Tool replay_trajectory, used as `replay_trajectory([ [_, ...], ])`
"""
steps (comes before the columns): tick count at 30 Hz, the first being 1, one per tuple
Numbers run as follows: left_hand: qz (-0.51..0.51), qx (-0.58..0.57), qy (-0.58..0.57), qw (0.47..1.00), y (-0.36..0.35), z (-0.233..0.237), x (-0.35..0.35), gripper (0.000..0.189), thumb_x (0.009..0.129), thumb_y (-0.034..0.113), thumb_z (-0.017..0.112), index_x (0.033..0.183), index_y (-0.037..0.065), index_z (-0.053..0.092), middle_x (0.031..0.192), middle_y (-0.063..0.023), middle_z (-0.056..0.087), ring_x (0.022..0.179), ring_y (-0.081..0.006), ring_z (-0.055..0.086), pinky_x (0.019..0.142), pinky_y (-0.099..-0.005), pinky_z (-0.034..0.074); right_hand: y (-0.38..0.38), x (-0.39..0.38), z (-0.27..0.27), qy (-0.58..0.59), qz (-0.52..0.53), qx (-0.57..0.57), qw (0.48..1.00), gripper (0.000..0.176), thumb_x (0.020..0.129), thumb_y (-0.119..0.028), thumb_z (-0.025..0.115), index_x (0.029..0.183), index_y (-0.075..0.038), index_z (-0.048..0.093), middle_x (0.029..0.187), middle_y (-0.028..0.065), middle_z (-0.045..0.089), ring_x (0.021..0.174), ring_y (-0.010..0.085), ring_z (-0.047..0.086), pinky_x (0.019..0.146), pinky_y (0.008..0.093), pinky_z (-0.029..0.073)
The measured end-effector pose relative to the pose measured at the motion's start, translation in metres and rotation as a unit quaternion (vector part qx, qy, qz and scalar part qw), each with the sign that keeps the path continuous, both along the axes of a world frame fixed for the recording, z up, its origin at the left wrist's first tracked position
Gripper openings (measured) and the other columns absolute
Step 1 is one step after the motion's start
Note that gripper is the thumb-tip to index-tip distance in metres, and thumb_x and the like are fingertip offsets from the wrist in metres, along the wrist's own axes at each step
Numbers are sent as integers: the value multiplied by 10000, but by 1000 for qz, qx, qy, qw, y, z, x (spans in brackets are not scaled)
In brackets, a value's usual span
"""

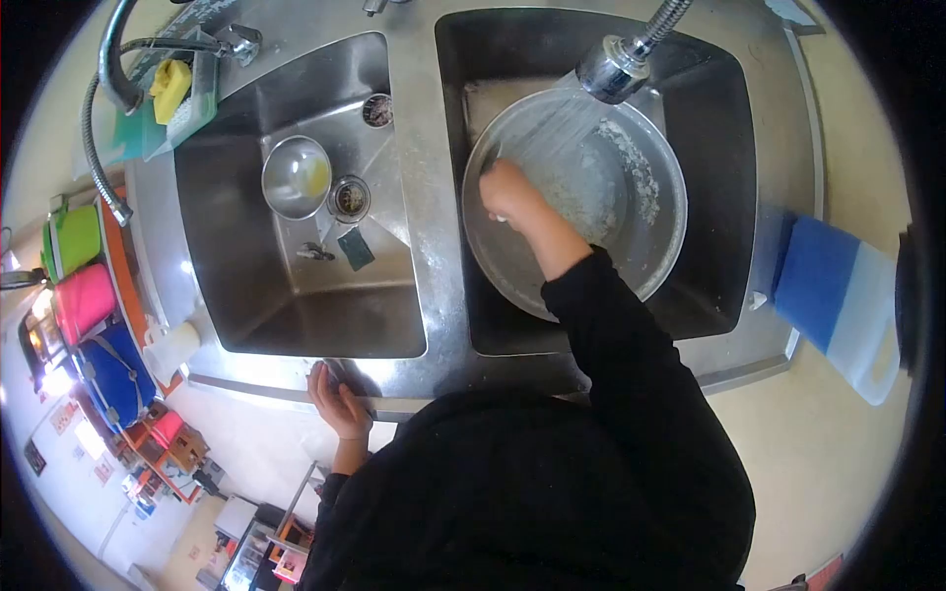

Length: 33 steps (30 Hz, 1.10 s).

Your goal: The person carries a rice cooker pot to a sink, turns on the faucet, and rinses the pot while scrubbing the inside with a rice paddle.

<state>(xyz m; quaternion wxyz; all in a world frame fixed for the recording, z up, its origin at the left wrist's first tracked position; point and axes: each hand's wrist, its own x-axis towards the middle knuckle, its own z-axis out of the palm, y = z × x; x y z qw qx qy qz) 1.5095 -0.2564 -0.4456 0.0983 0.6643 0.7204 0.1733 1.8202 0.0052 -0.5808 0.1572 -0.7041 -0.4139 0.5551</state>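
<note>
My right hand (509, 194) is closed, fingers curled, inside a large round metal basin (672, 236) in the right sink. A bit of something pale shows under the fingers, too small to name. Water sprays into the basin from a chrome spray head (613, 71) just above it. Whitish foam or residue (641, 172) streaks the basin's inner wall and bottom. At the front edge of the counter my left hand (338, 402) rests with its fingers stretched out and apart, holding nothing.
In the left sink (325, 330) lie a small metal bowl (296, 177) and a dark green scouring pad (356, 248), near the drain (350, 199). A yellow sponge (170, 91) sits in a container at back left. Cutting boards (818, 281) stand at right.
</note>
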Motion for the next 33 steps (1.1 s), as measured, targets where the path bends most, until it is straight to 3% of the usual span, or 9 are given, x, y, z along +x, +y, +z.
replay_trajectory([
  [3, -15, -11, -1, 1000, 3, 3, 0, 379, 884, 119, 419, 1226, -45, 429, 1230, -239, 461, 1150, -406, 429, 1026, -502, 274, -5, 14, -52, 11, -8, 38, 999, 92, 772, -43, 513, 727, 24, 558, 561, 166, 547, 459, 268, 546, 398, 396, 395],
  [5, -25, -15, -7, 1000, 2, 4, 0, 384, 883, 122, 418, 1229, -45, 426, 1234, -234, 461, 1155, -403, 426, 1026, -500, 275, 9, 17, -70, 22, -38, -127, 991, 93, 783, -40, 503, 732, 19, 552, 552, 145, 536, 438, 246, 521, 391, 389, 386],
  [8, -30, -18, -3, 999, 3, 3, -2, 394, 883, 130, 417, 1238, -41, 419, 1242, -224, 458, 1168, -396, 417, 1024, -496, 276, 20, 7, 27, 61, -62, -8, 996, 128, 794, -49, 492, 682, -6, 536, 538, 119, 520, 420, 219, 498, 373, 390, 360],
  [11, -22, -20, -6, 1000, 2, 2, 0, 398, 883, 135, 418, 1240, -40, 420, 1241, -225, 458, 1165, -395, 418, 1025, -496, 273, 24, 15, -13, 36, 9, 9, 999, 134, 791, -39, 487, 664, -11, 522, 529, 111, 503, 413, 221, 492, 361, 388, 347],
  [14, -32, -22, -6, 999, 4, 4, 1, 399, 883, 137, 418, 1238, -44, 423, 1238, -235, 455, 1162, -403, 418, 1020, -502, 274, 31, 0, -44, 96, -211, -59, 971, 152, 797, -46, 474, 656, -11, 521, 549, 122, 503, 427, 232, 503, 360, 390, 348],
  [17, -26, -21, -4, 999, 4, 2, -1, 404, 885, 138, 416, 1244, -46, 419, 1236, -237, 456, 1161, -405, 417, 1014, -503, 280, 27, 6, 23, 118, -135, -46, 983, 170, 807, -52, 456, 651, -7, 507, 574, 131, 498, 460, 246, 514, 366, 380, 348],
  [21, -34, -27, -4, 999, -2, 4, -2, 404, 887, 141, 413, 1247, -43, 418, 1233, -238, 459, 1159, -405, 418, 1013, -502, 281, 27, 14, -77, -11, 4, -101, 995, 120, 770, -77, 508, 696, -11, 574, 656, 153, 555, 565, 279, 560, 468, 416, 401],
  [26, -36, -25, -2, 999, 2, 3, 0, 403, 899, 165, 406, 1246, -38, 418, 1233, -235, 460, 1161, -406, 416, 1011, -498, 286, 31, 17, -9, -45, 176, -89, 979, 129, 725, -109, 573, 752, -16, 658, 758, 180, 626, 696, 320, 617, 596, 461, 466],
  [33, -48, -19, 7, 999, 1, 3, -3, 394, 908, 183, 385, 1211, -60, 448, 1213, -236, 483, 1137, -411, 439, 1004, -498, 295, 25, 38, -71, 24, 69, -43, 996, 119, 785, -91, 518, 708, -24, 580, 669, 130, 557, 545, 245, 536, 467, 388, 411],
])
